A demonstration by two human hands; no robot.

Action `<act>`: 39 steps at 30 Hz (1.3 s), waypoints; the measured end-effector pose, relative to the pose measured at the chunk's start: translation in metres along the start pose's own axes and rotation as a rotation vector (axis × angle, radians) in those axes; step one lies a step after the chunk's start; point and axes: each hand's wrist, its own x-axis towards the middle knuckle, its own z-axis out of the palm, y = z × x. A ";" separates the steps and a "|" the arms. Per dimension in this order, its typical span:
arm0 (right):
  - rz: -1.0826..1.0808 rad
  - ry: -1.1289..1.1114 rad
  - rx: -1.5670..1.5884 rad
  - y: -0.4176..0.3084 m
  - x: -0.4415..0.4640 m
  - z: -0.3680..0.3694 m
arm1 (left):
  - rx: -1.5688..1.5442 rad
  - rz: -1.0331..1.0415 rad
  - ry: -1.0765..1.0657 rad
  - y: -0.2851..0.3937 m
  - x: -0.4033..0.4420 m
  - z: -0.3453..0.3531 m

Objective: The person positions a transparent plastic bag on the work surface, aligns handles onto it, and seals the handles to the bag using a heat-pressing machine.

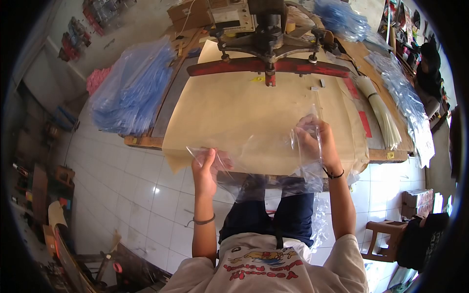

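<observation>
Between my hands a clear plastic sheet (pixel 259 151) is stretched over the front edge of the brown paper (pixel 220 107), its lower part hanging down before my legs. My left hand (pixel 207 166) grips its left corner, thumb on top. At the right side, my right hand (pixel 312 139) pinches the plastic near its edge, fingers curled. Beyond both hands a machine's red pressing bar (pixel 220 67) spans the paper. Two small grey pieces (pixel 315 89) and a yellow bit (pixel 258 78) lie just in front of that bar.
A pile of bluish plastic sheets (pixel 134 93) covers the table's left side. On the right lie a bundle of pale strips (pixel 381 112) and more clear plastic (pixel 403 102). Another person (pixel 430 63) is at the far right, near a brown plastic stool (pixel 383 239).
</observation>
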 end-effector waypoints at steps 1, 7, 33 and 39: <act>0.013 -0.012 -0.001 -0.001 0.000 0.000 | -0.003 -0.002 0.002 -0.001 -0.001 -0.001; -0.078 -0.072 0.026 -0.006 -0.002 0.006 | -0.040 -0.040 -0.005 -0.006 -0.005 -0.007; 0.001 -0.118 0.182 0.001 -0.006 -0.002 | -0.051 -0.099 0.041 -0.012 -0.023 -0.003; 0.015 -0.092 0.106 -0.008 -0.003 0.006 | -0.042 -0.088 0.097 -0.010 -0.023 0.000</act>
